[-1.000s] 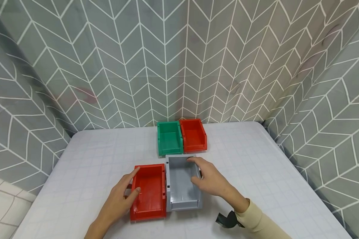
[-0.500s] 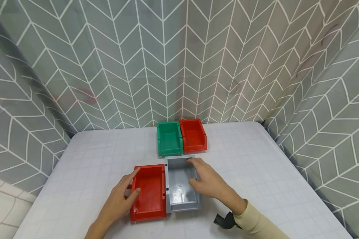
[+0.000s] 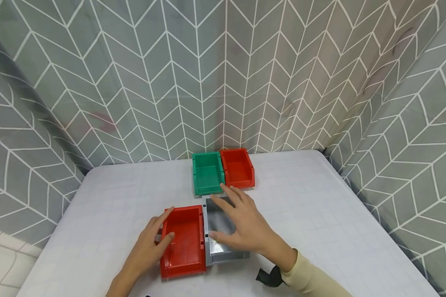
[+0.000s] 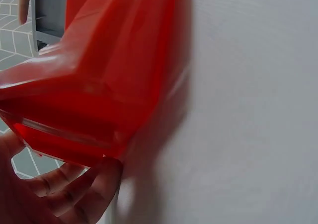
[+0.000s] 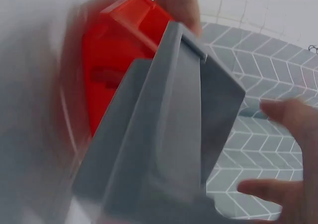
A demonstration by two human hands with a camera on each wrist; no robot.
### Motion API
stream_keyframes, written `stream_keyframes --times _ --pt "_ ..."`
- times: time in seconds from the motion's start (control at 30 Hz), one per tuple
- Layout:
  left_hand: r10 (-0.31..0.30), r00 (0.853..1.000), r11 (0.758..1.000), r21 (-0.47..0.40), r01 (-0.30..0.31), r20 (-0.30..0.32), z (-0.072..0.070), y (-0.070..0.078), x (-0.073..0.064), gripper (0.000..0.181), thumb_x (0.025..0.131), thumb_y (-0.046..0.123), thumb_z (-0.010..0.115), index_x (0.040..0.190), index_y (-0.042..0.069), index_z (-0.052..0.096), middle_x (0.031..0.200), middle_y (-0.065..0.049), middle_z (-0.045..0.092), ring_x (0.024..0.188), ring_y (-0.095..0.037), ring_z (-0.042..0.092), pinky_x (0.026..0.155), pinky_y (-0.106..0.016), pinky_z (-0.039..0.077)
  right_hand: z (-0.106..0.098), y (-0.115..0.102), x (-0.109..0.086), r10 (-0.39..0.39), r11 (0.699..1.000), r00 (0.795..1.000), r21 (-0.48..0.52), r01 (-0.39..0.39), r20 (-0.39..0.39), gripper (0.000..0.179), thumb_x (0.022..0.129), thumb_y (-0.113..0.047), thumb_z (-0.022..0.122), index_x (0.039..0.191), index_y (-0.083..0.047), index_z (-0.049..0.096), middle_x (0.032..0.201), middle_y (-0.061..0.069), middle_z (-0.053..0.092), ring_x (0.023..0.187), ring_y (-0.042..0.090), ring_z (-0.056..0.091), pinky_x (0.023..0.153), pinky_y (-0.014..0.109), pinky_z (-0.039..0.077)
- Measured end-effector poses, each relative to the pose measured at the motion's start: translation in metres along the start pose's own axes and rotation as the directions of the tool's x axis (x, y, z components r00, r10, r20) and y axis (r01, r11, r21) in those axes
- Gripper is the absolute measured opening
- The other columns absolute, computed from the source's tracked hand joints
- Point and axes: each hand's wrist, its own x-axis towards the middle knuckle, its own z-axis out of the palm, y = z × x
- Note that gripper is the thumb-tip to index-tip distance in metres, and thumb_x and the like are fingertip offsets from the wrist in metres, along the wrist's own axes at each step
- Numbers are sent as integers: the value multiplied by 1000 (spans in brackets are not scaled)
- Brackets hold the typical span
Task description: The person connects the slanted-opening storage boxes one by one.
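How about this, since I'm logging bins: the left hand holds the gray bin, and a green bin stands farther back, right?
No: the left hand holds the front red bin, not the gray bin; the left wrist view shows it.

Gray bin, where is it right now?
In the head view, the gray bin is below center, just right of the near red bin, partly hidden by the right hand.

Indoor booth — chevron curtains [image 3: 208,74]
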Motion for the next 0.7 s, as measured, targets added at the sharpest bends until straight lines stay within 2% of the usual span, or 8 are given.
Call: stream_keyframes --times 0.13,0.23,0.5,0.7 --pt "-7 1000 999 -32 7 -12 4 -2 -1 73 95 8 70 161 22 42 130 -14 57 94 -22 64 72 -26 60 3 -7 5 -1 1000 989 0 1 151 98 80 -75 70 162 -31 40 172 4 20 155 38 15 114 74 19" --pt "-13 1000 999 -36 12 -18 4 -2 -2 73 95 8 70 161 24 42 130 -13 57 94 -22 64 73 -27 60 5 -9 9 0 999 977 -33 8 212 104 77 -78 70 164 -31 37 172 5 19 155 42 14 112 78 18" --pt "-1 1000 999 -34 0 -24 3 -4 0 72 95 10 70 161 24 42 131 -11 57 94 -21 64 74 -31 62 8 -9 13 2 997 973 -78 16 231 107 75 -78 72 163 -29 37 170 7 23 150 41 23 109 76 30" --pt "-3 1000 999 -39 2 -28 4 -4 -1 74 94 10 72 160 23 42 131 -12 57 95 -22 63 74 -31 62 9 -9 14 2 997 973 -81 17 230 107 75 -78 72 163 -29 38 170 6 23 149 40 23 108 75 30"
